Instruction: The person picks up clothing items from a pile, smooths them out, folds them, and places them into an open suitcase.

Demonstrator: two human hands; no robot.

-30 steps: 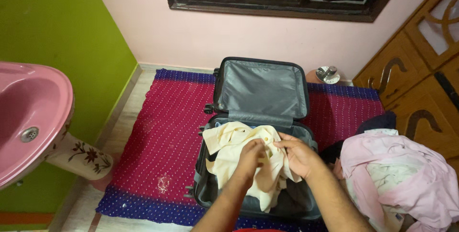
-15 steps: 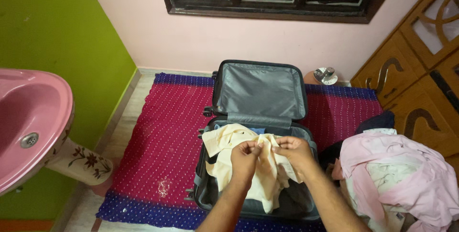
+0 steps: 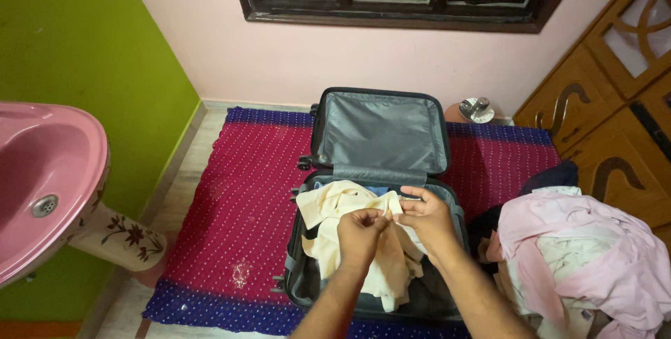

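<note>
— So, from the head camera, what are the hands on?
— Both pinch a cream shirt [image 3: 346, 231] over the open suitcase [image 3: 377, 192]. The left hand [image 3: 360, 231] is curled almost closed, its fingertips gripping a fold of the cloth; the right hand [image 3: 426, 217] grips the same edge just beside it, with two fingers stretched out.
— And the shirt itself?
— It lies crumpled in the lower half of the suitcase, spilling toward the left rim. The grey-lined lid stands open behind.
— What's around it?
— The suitcase sits on a red mat [image 3: 237, 199] with a blue dotted border. A heap of pink clothes [image 3: 587, 255] lies to the right, a pink sink [image 3: 45, 178] to the left, wooden cupboards [image 3: 615, 101] at the far right. No packages or labels are clear enough to tell.
</note>
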